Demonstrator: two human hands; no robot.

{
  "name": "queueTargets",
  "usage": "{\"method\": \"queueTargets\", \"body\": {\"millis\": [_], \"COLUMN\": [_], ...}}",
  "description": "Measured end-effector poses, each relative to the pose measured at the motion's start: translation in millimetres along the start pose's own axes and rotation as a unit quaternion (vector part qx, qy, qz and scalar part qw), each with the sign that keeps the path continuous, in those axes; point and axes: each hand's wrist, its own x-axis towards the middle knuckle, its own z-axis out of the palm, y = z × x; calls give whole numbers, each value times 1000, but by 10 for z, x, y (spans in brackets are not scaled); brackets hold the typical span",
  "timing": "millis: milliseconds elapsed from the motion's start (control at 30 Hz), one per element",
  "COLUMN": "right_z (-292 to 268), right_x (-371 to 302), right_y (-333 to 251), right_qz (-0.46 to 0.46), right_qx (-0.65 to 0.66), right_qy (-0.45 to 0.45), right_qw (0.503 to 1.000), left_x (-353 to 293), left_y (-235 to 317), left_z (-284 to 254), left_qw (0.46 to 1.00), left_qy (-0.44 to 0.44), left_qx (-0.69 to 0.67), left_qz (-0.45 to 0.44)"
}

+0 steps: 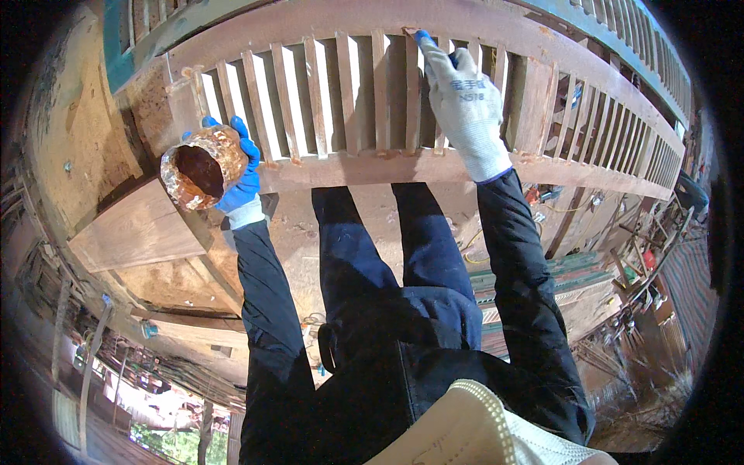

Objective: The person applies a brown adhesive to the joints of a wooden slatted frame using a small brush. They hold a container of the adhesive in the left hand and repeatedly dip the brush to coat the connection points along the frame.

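Note:
A slatted wooden panel (349, 172), reddish-brown with a row of narrow upright slats, lies across in front of me. My left hand (246, 172), in a blue-and-white work glove, grips a round, crusted pot (226, 146) beside the panel's left end. The pot's mouth is tipped toward me and its inside looks dark reddish-brown. My right hand (467, 101), gloved alike, reaches over the slats to the far rail. Its index finger points forward and the other fingers are curled. A small reddish-brown bit shows at the fingertip; whether it is paste or a tool's tip I cannot tell.
Blue-green slatted frames (659, 77) lie beyond the panel. At the left are a plywood sheet (85, 147) and a loose board (139, 225). My legs (353, 256) stand close to the panel's near edge. Cords and stacked strips (542, 275) lie on the ground at right.

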Motion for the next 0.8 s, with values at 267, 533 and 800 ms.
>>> {"method": "queueTargets", "body": {"millis": [267, 533, 800], "right_z": [-63, -193, -164], "right_x": [-37, -27, -6], "right_y": [43, -16, -33], "right_qz": [13, 48, 28], "right_qx": [36, 38, 21], "right_qy": [23, -10, -35], "right_qw": [999, 998, 999], "left_x": [-29, -3, -5], "left_y": [59, 30, 1], "left_z": [-30, -43, 8], "left_qw": [999, 1000, 1000], "left_qy": [25, -1, 7], "left_qx": [-21, 7, -18], "left_qz": [-6, 2, 3]}}
